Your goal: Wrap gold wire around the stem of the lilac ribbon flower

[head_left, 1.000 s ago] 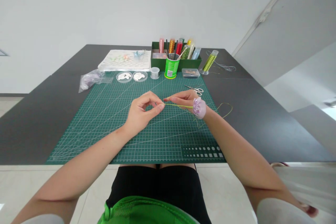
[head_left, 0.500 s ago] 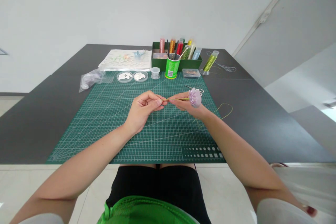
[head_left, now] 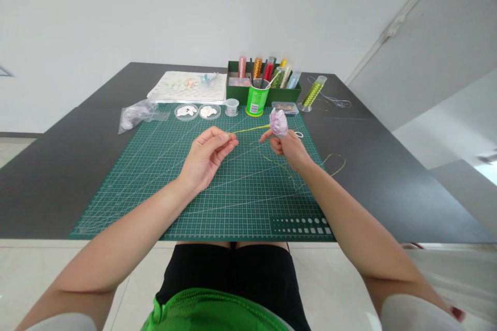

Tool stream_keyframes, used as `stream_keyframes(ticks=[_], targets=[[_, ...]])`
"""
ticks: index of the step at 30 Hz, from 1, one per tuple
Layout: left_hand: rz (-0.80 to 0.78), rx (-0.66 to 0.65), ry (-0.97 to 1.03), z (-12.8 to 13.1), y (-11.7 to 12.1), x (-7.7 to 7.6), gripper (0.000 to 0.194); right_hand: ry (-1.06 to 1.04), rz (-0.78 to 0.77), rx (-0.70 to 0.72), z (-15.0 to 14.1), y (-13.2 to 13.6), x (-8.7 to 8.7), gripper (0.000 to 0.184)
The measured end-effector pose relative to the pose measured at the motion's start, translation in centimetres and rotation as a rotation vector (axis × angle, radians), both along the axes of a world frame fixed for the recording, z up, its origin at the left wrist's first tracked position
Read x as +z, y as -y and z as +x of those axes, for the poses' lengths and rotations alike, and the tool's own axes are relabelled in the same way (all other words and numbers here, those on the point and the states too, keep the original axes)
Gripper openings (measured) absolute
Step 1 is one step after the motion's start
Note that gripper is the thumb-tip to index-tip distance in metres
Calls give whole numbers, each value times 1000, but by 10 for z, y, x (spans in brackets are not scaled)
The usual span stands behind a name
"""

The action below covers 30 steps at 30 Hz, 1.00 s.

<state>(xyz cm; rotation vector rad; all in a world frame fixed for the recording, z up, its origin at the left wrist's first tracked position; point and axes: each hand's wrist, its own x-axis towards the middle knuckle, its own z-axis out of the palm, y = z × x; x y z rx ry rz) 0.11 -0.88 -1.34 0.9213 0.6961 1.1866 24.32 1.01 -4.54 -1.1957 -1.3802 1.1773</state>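
Note:
A small lilac fabric flower point(head_left: 278, 122) on a thin yellow-green wire stem point(head_left: 250, 129) is held above the green cutting mat point(head_left: 155, 176). My right hand point(head_left: 289, 149) grips the flower at its base, the bloom pointing up and away. My left hand point(head_left: 205, 158) pinches the free end of the stem between thumb and fingers, so the wire runs nearly level between both hands. A loose length of wire point(head_left: 334, 163) trails over the mat's right edge.
At the mat's far edge stand a green cup of tools point(head_left: 256, 99), a green box of bead tubes point(head_left: 264, 80), two small dishes point(head_left: 197, 111), a thread spool point(head_left: 232, 107), scissors point(head_left: 298, 134), a wire spool point(head_left: 312, 93), a plastic bag point(head_left: 135, 114) and a white sheet point(head_left: 188, 87).
My right hand has lifted and turned the flower from beside the wrist up to above the fingers. The hands have drawn apart, exposing more stem. My left hand keeps pinching the wire's end.

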Motion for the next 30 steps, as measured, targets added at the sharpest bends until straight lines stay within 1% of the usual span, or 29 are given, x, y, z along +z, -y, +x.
stream_keyframes(ticks=[4,6,7,8,9,11,12,14,16,20,23,25,27,30], targets=[[-24,-5,16,1,0,-2,25,443,191,-206,-3,1,-9,62],[-40,-12,43,2,0,-3,26,546,307,-228,-11,7,-8,60],[-47,-16,55,3,0,-3,27,531,347,-200,-16,10,-6,60],[-52,-20,64,4,0,-3,27,467,371,-141,-22,15,-3,61],[-57,-22,67,4,0,-4,28,360,376,-58,-28,19,0,61],[-60,-24,56,6,1,-5,28,92,318,118,-41,28,4,59],[-58,-30,45,6,1,-6,28,-16,270,176,-47,32,5,59],[-47,-51,30,8,2,-9,30,-132,178,230,-58,39,7,59],[-32,-75,19,11,4,-12,31,-145,152,184,-66,44,7,57],[-35,-44,35,17,8,-16,29,-126,205,-64,-78,50,10,43],[-103,-35,79,20,10,-18,29,-148,172,-201,-83,53,11,35],[-152,-52,90,21,11,-19,28,-168,161,-250,-85,54,10,33],[-187,-65,76,21,11,-21,27,-196,162,-265,-85,54,9,29],[-182,-55,23,20,10,-25,28,-228,160,-278,-85,53,6,23]])
